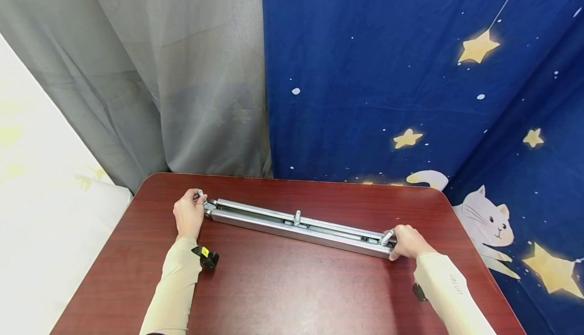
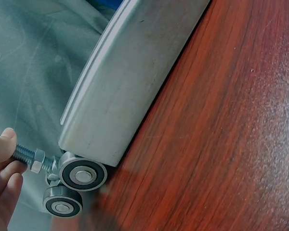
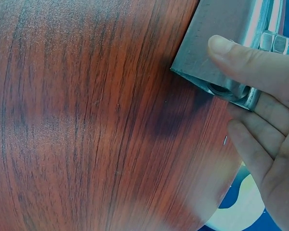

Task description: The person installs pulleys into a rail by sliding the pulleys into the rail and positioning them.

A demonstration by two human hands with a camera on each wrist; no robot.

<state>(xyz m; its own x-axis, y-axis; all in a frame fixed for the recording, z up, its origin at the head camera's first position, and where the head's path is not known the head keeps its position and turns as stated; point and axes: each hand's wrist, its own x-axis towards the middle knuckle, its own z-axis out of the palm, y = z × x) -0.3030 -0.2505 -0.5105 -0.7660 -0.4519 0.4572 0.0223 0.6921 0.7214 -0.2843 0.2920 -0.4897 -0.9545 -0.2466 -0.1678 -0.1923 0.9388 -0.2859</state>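
Observation:
A long silver metal rail [image 1: 264,227] with an open slot along its top lies slantwise on the table. At its left end my left hand [image 1: 188,214] pinches the threaded bolt [image 2: 25,155] of a roller trolley between thumb and fingers. The trolley's bearing wheels [image 2: 83,175] show outside the rail mouth in the left wrist view. My right hand [image 1: 409,241] grips the rail's right end, its thumb [image 3: 224,48] along the side wall and its fingers on the far side. Two more trolley bolts stand up from the slot, a middle bolt [image 1: 297,217] and a right bolt [image 1: 387,237] beside the right hand.
The reddish-brown wooden table [image 1: 292,294] has rounded back corners. Behind it hang a grey curtain [image 1: 205,71] and a blue star-patterned curtain [image 1: 365,71]. A white surface [image 1: 55,213] lies beyond the left edge. Each sleeve carries a small black wrist device [image 1: 207,259].

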